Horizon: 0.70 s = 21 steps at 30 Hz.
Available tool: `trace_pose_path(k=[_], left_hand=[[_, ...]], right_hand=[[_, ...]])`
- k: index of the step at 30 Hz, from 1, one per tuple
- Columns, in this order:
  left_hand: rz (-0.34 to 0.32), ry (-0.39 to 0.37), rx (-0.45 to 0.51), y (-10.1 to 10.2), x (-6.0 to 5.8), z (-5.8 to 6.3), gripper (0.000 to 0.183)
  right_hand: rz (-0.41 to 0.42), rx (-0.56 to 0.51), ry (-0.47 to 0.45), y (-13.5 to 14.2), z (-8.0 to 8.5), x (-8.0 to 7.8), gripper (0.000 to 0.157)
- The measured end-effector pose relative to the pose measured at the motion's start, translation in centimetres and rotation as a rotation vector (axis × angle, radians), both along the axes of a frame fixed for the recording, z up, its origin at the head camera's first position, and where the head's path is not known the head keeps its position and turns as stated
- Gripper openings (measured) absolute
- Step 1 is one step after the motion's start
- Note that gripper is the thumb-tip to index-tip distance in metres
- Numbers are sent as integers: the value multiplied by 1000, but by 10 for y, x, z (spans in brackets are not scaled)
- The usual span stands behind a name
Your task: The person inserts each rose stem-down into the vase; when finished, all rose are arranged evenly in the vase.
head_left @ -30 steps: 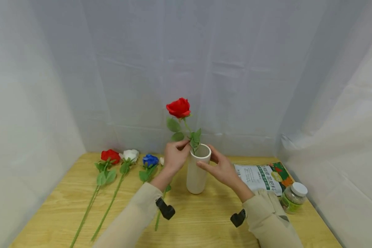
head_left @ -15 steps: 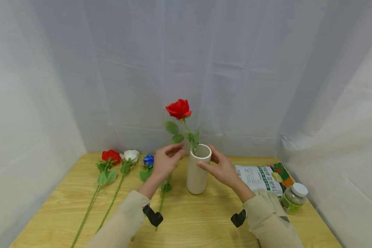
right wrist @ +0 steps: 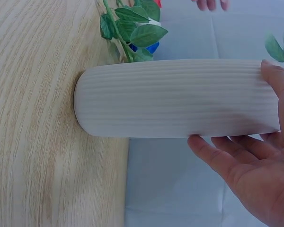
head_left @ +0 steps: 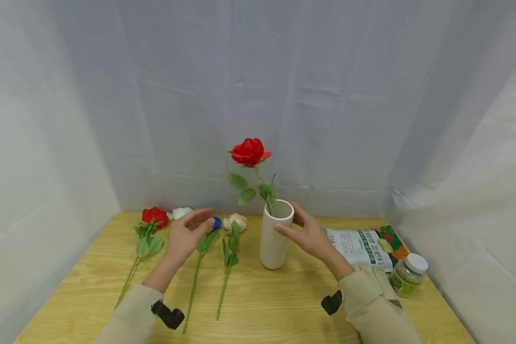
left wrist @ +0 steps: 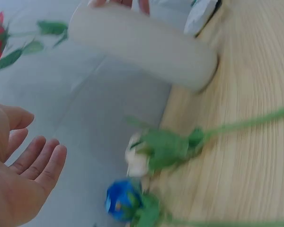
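A ribbed white vase [head_left: 273,246] stands upright on the wooden table, with a red rose [head_left: 248,152] leaning left out of its mouth. My right hand [head_left: 311,236] holds the vase near the rim, its thumb on the front and fingers around the far side, as the right wrist view shows too. Over the lying flowers hovers my left hand [head_left: 186,235], empty, its fingers loosely bent. It partly covers a white rose [head_left: 180,211] and a blue rose [head_left: 216,223]. A cream rose [head_left: 235,221] lies between that hand and the vase.
Another red rose [head_left: 155,216] lies at the far left of the table. To the right are a printed fertilizer-like bag [head_left: 361,246] and a clear jar with a white lid [head_left: 408,274]. White sheeting [head_left: 309,119] encloses the back and sides.
My left hand has let go of the upright red rose's stem and moved left, over the lying roses. That rose now stands in the vase unheld. My right hand has stayed on the vase.
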State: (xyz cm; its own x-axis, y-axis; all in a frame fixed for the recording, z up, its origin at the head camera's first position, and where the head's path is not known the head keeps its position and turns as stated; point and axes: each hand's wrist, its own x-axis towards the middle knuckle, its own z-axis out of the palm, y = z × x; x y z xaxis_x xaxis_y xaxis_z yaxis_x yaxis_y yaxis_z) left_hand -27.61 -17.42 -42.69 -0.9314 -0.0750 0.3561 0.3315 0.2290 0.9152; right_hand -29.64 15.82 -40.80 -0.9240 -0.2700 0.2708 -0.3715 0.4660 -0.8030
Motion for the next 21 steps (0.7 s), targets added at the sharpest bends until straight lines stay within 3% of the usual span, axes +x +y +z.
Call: trace_pose_path(k=[8,14,21], left_hand=[[86,-40,99,-58,12,-5,38],[92,-71,144,-102,27,-20,25],[145,-150,169,-142,44,-40,30]], right_hand=[[11,-14,8,0,1,1,83],[3,1,10,0,0,1,86],[4,-1,10,1,1,2,85]])
